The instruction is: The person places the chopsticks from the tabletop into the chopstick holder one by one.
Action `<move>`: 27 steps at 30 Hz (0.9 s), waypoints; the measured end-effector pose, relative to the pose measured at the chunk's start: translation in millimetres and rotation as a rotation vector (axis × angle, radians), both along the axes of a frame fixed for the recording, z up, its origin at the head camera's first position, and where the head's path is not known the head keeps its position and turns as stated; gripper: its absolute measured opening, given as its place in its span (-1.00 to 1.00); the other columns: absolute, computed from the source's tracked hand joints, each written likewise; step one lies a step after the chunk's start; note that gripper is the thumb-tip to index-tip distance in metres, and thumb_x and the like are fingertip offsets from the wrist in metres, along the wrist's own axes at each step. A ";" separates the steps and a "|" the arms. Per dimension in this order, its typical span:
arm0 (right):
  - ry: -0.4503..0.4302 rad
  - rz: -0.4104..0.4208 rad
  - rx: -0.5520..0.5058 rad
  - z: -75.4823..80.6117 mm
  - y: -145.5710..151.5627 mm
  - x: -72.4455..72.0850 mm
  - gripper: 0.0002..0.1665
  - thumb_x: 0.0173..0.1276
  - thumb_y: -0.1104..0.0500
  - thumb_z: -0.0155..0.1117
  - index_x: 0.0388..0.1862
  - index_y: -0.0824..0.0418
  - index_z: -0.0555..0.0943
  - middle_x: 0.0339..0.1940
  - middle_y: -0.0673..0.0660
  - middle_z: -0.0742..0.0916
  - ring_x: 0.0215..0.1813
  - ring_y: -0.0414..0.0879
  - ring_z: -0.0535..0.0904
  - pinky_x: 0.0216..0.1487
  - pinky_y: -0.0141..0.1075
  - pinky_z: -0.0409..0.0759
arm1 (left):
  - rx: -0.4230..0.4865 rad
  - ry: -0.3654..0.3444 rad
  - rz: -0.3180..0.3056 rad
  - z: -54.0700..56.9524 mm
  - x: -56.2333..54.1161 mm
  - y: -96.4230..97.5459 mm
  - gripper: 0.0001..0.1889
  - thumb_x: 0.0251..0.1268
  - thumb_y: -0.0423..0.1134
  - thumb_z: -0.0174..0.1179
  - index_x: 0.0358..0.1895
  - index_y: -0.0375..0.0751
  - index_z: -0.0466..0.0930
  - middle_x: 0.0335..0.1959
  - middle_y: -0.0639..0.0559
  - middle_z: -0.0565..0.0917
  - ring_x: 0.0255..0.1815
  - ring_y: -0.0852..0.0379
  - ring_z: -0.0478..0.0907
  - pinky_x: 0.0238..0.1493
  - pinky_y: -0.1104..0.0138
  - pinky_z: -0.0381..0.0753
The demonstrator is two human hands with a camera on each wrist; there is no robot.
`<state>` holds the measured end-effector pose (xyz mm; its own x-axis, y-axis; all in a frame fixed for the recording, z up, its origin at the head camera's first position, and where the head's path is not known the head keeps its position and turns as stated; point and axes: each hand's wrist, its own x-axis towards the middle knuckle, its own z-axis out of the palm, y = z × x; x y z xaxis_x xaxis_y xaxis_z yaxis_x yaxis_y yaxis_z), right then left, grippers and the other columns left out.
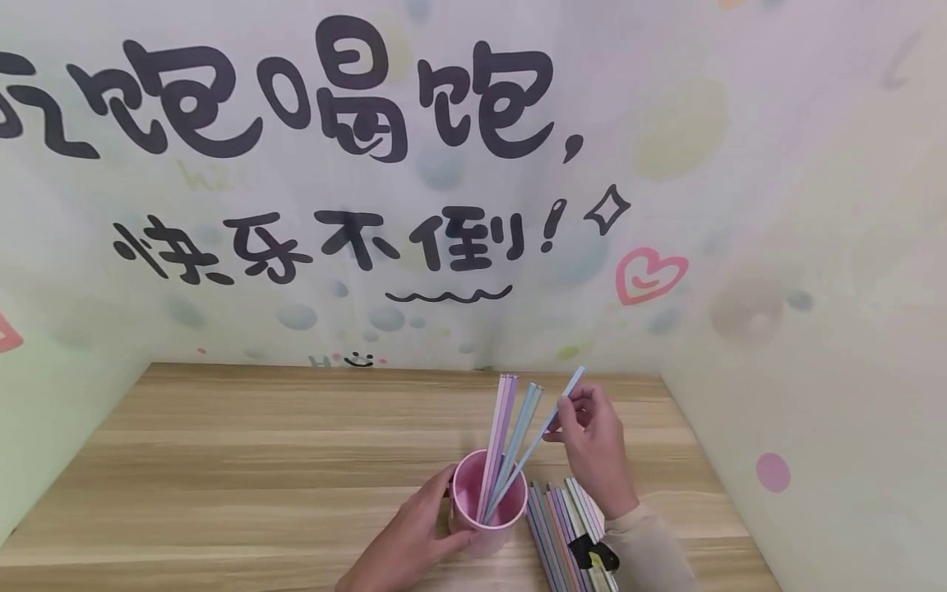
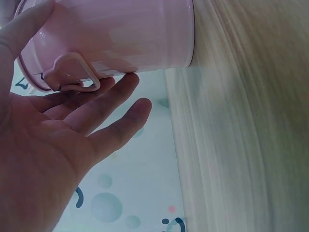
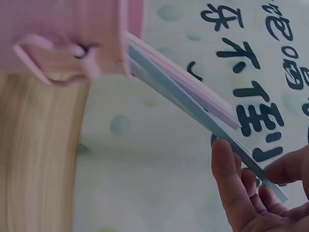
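Observation:
A pink metal bucket with small side handles stands on the table. My left hand holds it from the left, thumb on the near side; in the left wrist view the fingers touch its wall beside one handle. Several slim pink, purple and blue-grey sticks lean in the bucket. Above and to its right, my right hand pinches the upper part of a light blue pencil-like stick. That stick slants with its lower end inside the bucket; the right wrist view shows its square upper end past the fingers.
Right of the bucket, a row of several pastel sticks lies on the wood-grain table, partly hidden by the right forearm. A black and yellow item is over them. A printed wall closes the back.

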<state>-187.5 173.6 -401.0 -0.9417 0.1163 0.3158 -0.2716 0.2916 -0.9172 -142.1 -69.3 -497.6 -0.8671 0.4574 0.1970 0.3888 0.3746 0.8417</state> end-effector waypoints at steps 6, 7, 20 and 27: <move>-0.031 0.017 0.048 -14.1 -9.2 4.0 -0.95 0.47 0.40 0.10 -0.17 0.40 0.43 -0.39 0.28 0.61 -0.41 0.07 0.66 -0.36 -0.22 0.77 | -0.006 -0.006 0.001 0.1 0.1 0.3 -0.14 0.24 0.03 0.36 0.52 -0.11 0.13 0.41 -0.04 0.40 0.39 -0.07 0.36 0.32 -0.11 0.44; -0.045 0.020 0.066 -15.6 -10.6 4.7 -0.95 0.47 0.40 0.11 -0.18 0.39 0.43 -0.39 0.27 0.61 -0.40 0.09 0.66 -0.36 -0.21 0.77 | -0.006 -0.004 0.002 0.0 -0.1 0.3 -0.14 0.24 0.03 0.36 0.52 -0.11 0.13 0.41 -0.04 0.40 0.39 -0.07 0.37 0.32 -0.10 0.43; -0.100 -0.011 0.216 -26.0 -17.0 10.9 -0.95 0.46 0.29 0.19 -0.17 0.25 0.52 -0.36 0.15 0.65 -0.38 -0.01 0.66 -0.37 -0.36 0.73 | -0.002 0.005 -0.001 -0.5 0.4 -1.3 -0.13 0.23 0.02 0.38 0.54 -0.03 0.12 0.41 0.05 0.40 0.39 -0.01 0.37 0.33 -0.05 0.44; -0.111 -0.034 0.215 -36.8 3.5 16.2 -0.89 0.49 0.25 0.17 -0.17 0.31 0.55 -0.36 0.15 0.64 -0.39 -0.02 0.66 -0.36 -0.28 0.74 | -0.008 0.020 0.003 -0.7 1.5 -2.3 -0.14 0.22 0.02 0.38 0.53 -0.03 0.13 0.40 0.04 0.41 0.37 -0.02 0.38 0.30 -0.08 0.46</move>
<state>-171.3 177.1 -437.8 -0.9687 0.0894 0.2314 -0.1593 0.4907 -0.8566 -140.6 -71.5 -498.4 -0.8644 0.4568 0.2102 0.4042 0.3824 0.8309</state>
